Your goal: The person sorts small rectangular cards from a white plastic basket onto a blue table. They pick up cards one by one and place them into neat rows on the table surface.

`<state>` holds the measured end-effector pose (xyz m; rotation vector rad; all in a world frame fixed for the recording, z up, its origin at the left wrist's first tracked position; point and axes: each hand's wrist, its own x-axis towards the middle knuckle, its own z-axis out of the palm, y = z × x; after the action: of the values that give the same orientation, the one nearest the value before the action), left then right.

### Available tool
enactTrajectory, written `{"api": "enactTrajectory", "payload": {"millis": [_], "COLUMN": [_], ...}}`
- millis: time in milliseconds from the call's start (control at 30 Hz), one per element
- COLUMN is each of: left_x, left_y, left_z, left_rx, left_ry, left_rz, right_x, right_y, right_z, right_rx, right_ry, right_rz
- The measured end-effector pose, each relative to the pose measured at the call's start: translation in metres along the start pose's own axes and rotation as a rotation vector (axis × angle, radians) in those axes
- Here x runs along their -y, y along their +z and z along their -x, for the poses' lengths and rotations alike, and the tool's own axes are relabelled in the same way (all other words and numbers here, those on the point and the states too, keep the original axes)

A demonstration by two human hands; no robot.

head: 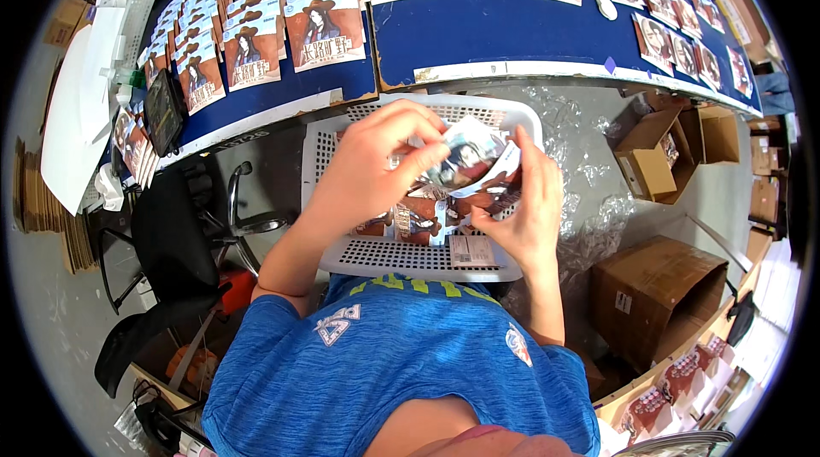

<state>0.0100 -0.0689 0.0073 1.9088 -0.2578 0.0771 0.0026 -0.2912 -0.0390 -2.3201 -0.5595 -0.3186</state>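
Note:
My left hand (391, 162) pinches a glossy printed card (466, 153) between thumb and fingers. My right hand (528, 201) grips a brown and light-blue printed packet (496, 185), its top edge bowed towards the card. Whether the card is partly inside the packet, I cannot tell. Both hands are over a white perforated plastic basket (378, 263) in front of my body. More of the printed packets (419, 220) lie in the basket, along with a small pale packet or card bearing writing (473, 251) near its front edge.
Rows of printed packets (325, 24) cover much of the blue-topped tables (461, 34) beyond the basket. A computer mouse-like white object (604, 5) lies there. A black chair (170, 233) stands at left; cardboard boxes (653, 290) and crumpled clear plastic (592, 226) are on the right.

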Motion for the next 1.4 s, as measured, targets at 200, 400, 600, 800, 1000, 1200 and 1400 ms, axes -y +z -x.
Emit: {"api": "enactTrajectory", "payload": {"millis": [200,400,600,800,1000,1200,1400], "left_x": [0.008,0.012,0.047,0.06,0.117,0.118,0.128], "left_y": [0.003,0.021,0.016,-0.007,-0.013,-0.014,-0.03], "left_z": [-0.004,0.016,0.037,0.045,0.067,0.064,0.069], "left_rx": [-0.115,-0.141,-0.49,-0.004,0.245,0.201,0.184], "left_ry": [-0.171,0.371,0.392,0.108,-0.2,-0.165,-0.22], "left_rz": [0.081,-0.254,-0.174,-0.493,-0.82,-0.778,-0.632], "right_x": [0.005,0.019,0.016,-0.012,-0.005,0.018,0.008], "right_y": [0.0,0.011,0.045,0.124,0.102,0.04,0.047], "right_z": [-0.001,-0.019,-0.116,-0.238,-0.195,-0.094,-0.016], "right_rx": [0.042,-0.016,-0.15,-0.3,-0.255,-0.007,0.312], "right_ry": [0.083,0.017,0.083,-0.028,-0.141,-0.028,0.218], "right_rz": [-0.098,-0.183,-0.266,-0.152,-0.01,-0.262,-0.466]}}
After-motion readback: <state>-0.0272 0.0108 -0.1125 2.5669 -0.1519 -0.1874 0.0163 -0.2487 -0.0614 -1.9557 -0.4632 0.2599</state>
